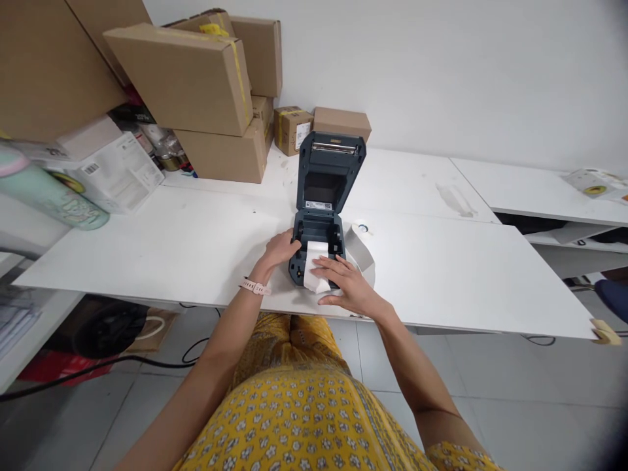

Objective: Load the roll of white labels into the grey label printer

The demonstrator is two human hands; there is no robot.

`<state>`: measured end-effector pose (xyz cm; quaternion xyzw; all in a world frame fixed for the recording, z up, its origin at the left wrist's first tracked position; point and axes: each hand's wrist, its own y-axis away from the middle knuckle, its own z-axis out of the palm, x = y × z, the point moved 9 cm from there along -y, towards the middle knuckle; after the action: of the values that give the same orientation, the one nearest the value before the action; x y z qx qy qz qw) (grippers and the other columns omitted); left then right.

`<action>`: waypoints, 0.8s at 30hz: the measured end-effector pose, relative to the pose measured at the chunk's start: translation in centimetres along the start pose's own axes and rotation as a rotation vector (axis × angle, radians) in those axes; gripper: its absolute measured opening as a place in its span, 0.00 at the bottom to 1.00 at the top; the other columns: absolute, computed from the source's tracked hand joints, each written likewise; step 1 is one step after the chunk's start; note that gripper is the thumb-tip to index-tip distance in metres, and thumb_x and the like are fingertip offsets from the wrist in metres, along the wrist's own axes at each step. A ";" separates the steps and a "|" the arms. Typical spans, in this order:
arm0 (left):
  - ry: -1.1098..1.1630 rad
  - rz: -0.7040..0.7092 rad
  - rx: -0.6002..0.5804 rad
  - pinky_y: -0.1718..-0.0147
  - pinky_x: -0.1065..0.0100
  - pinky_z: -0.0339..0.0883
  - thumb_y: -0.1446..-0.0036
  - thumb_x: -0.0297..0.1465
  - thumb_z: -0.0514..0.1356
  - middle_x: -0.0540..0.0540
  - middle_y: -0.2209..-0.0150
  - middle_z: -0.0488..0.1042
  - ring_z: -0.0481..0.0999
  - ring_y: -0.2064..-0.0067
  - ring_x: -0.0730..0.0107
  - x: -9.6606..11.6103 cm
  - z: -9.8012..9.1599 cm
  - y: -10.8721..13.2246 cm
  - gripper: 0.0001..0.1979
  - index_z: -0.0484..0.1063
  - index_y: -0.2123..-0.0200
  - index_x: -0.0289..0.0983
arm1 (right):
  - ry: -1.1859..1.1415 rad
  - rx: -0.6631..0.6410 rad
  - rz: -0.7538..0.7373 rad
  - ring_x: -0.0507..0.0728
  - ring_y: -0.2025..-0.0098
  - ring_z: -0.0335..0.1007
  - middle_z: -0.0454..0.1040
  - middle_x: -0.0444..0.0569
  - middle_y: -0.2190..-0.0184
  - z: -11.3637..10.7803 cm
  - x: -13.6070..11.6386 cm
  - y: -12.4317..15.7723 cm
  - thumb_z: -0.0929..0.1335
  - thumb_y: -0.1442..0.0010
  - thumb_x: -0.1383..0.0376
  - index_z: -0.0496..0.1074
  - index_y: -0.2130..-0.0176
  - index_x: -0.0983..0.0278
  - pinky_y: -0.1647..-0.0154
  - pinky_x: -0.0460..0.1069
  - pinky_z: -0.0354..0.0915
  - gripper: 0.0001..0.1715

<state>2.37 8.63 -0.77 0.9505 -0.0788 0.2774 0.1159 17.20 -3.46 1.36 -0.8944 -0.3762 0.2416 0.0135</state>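
A dark grey label printer (318, 226) stands on the white table with its lid (326, 171) raised and tilted back. A strip of white label paper (314, 275) runs out over the printer's front edge. My left hand (282, 250) grips the printer's left side wall, its thumb on the rim and its other fingers partly hidden. With fingers stretched out, my right hand (346, 281) lies over the paper strip and touches it. Beside the printer, on the right, a loose curl of pale backing paper (360, 248) rests on the table.
Cardboard boxes (196, 85) are stacked at the back left, with two smaller boxes (342, 122) behind the printer. A mint-green bottle (53, 193) and a white carton (110, 170) stand on the left. The table's front edge (441, 322) runs close to my body.
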 end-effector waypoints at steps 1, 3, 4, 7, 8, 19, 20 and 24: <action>-0.002 -0.003 0.000 0.52 0.58 0.71 0.41 0.31 0.50 0.40 0.49 0.81 0.80 0.50 0.50 0.0 0.0 0.0 0.23 0.72 0.44 0.39 | 0.012 0.059 0.026 0.63 0.29 0.59 0.67 0.52 0.32 -0.1 0.0 -0.1 0.69 0.34 0.50 0.68 0.36 0.55 0.27 0.67 0.55 0.30; -0.011 -0.027 -0.007 0.51 0.58 0.71 0.41 0.31 0.50 0.40 0.48 0.81 0.79 0.49 0.49 0.0 0.0 0.1 0.23 0.71 0.43 0.40 | 0.022 0.146 0.054 0.61 0.30 0.62 0.71 0.50 0.35 0.0 -0.1 -0.1 0.63 0.28 0.57 0.72 0.40 0.55 0.27 0.66 0.55 0.20; -0.017 -0.042 -0.012 0.50 0.57 0.71 0.40 0.32 0.50 0.40 0.48 0.80 0.79 0.48 0.49 -0.1 0.1 0.2 0.24 0.71 0.42 0.40 | 0.019 0.170 0.057 0.60 0.30 0.62 0.72 0.49 0.36 0.0 -0.1 -0.1 0.61 0.26 0.60 0.73 0.41 0.55 0.27 0.65 0.55 0.19; -0.037 -0.075 -0.006 0.49 0.55 0.71 0.39 0.34 0.50 0.40 0.47 0.80 0.79 0.47 0.47 -0.1 0.2 0.5 0.25 0.69 0.40 0.41 | -0.021 0.164 0.032 0.58 0.29 0.60 0.71 0.47 0.35 0.2 0.1 -0.2 0.58 0.25 0.62 0.73 0.42 0.55 0.26 0.65 0.53 0.20; -0.041 -0.079 0.004 0.48 0.54 0.70 0.39 0.35 0.50 0.39 0.46 0.80 0.78 0.46 0.46 0.0 0.2 0.5 0.25 0.68 0.40 0.41 | -0.035 0.152 0.021 0.58 0.29 0.59 0.71 0.47 0.35 0.2 0.2 -0.2 0.58 0.25 0.62 0.73 0.41 0.55 0.26 0.65 0.52 0.20; 0.021 -0.032 0.067 0.47 0.56 0.70 0.39 0.36 0.51 0.39 0.45 0.78 0.77 0.44 0.49 0.0 0.4 0.3 0.22 0.70 0.44 0.40 | 0.041 0.160 0.014 0.63 0.29 0.59 0.68 0.51 0.33 0.5 -0.6 0.1 0.64 0.31 0.64 0.71 0.41 0.57 0.28 0.68 0.51 0.20; 0.030 -0.038 0.069 0.47 0.56 0.70 0.39 0.36 0.51 0.39 0.45 0.78 0.77 0.45 0.50 0.0 0.4 0.3 0.21 0.70 0.44 0.40 | 0.055 0.160 0.020 0.64 0.29 0.59 0.68 0.51 0.33 0.6 -0.7 0.1 0.65 0.33 0.66 0.71 0.41 0.57 0.28 0.68 0.50 0.22; 0.054 -0.063 0.068 0.47 0.57 0.70 0.38 0.36 0.51 0.40 0.44 0.78 0.77 0.45 0.50 0.0 0.6 0.5 0.21 0.70 0.44 0.40 | 0.077 0.165 0.043 0.64 0.28 0.58 0.67 0.50 0.32 1.0 -0.9 0.2 0.65 0.39 0.72 0.70 0.40 0.57 0.28 0.66 0.51 0.29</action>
<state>2.57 8.03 -1.15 0.9481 -0.0361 0.3017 0.0941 16.38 -4.33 0.81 -0.9067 -0.3350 0.2374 0.0965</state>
